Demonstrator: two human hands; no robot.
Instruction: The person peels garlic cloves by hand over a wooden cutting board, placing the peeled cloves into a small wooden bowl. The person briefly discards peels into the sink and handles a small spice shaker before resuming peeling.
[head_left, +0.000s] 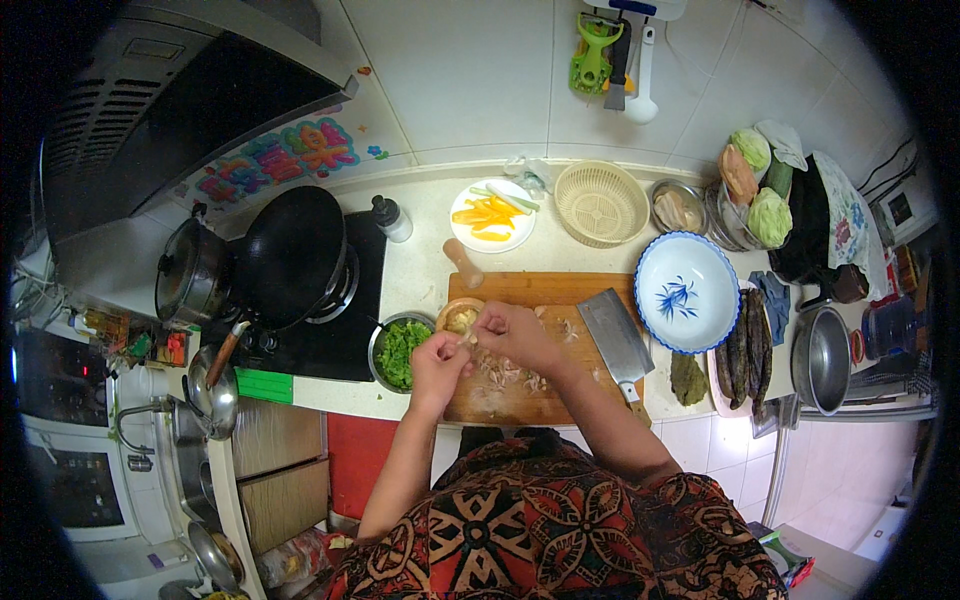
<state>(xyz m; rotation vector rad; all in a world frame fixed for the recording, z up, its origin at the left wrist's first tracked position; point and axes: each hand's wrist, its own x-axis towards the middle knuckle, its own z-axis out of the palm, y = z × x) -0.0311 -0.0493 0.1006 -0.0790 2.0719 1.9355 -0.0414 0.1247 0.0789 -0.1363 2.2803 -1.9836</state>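
Note:
My left hand (436, 373) and my right hand (516, 335) meet over a wooden cutting board (510, 287). Their fingertips pinch a small pale piece, likely a garlic clove (470, 337), between them. Just behind the fingers stands a small wooden mortar (450, 310) with pale garlic pieces inside, partly hidden by my hands. Loose garlic skins (501, 373) lie scattered on the board below my right hand. A cleaver (616, 337) rests flat on the board's right side, its handle towards me. Left of the board is a metal bowl of chopped greens (405, 351).
Behind the board are a wooden pestle (463, 262), a plate of sliced yellow pepper (487, 217) and a plastic basket (602, 204). A blue-white bowl (686, 292) overlaps the board's right corner. At left, a black wok (292, 259) sits on the gas stove (352, 300). Dark long vegetables (742, 352) lie right.

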